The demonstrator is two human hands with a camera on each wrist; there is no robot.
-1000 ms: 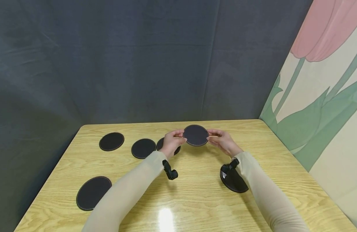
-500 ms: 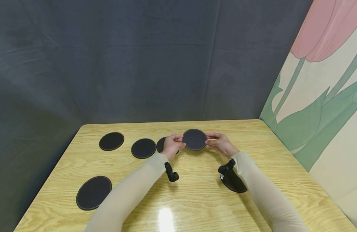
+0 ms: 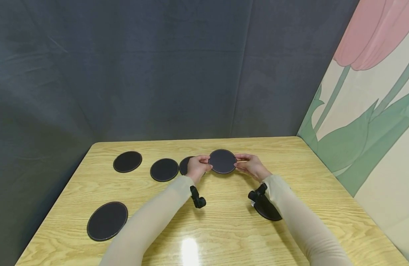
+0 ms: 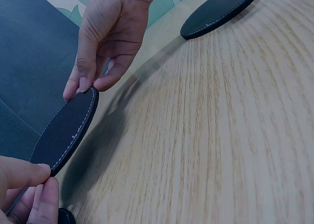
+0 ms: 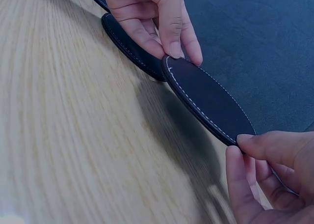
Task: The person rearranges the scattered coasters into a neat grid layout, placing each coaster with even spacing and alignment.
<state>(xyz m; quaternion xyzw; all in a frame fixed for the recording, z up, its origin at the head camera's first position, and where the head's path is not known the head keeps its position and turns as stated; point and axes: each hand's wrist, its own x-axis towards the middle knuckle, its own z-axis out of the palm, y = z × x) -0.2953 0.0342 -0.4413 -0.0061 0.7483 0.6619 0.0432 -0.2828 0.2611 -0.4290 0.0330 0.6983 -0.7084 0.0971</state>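
Between my two hands is a round black coaster (image 3: 222, 161) with pale stitching around its rim. My left hand (image 3: 196, 168) pinches its left edge between thumb and fingers. On the opposite edge, my right hand (image 3: 253, 167) does the same. A shadow beneath the coaster in both wrist views shows it raised off the wooden table. Just left of it lies another black coaster (image 3: 184, 165), partly covered by my left hand. Under my right forearm, a further coaster (image 3: 268, 209) is partly hidden by the sleeve and wrist camera.
Further left on the wooden table (image 3: 231, 229) lie a coaster (image 3: 164, 170) close to the half-covered one, a coaster (image 3: 127, 161) near the back left, and a coaster (image 3: 107, 221) at the front left. A dark curtain (image 3: 164, 74) stands behind the table's back edge.
Both hands have brought the held coaster down and slightly toward me, with a small shift left. The coasters lying on the table have stayed in place.
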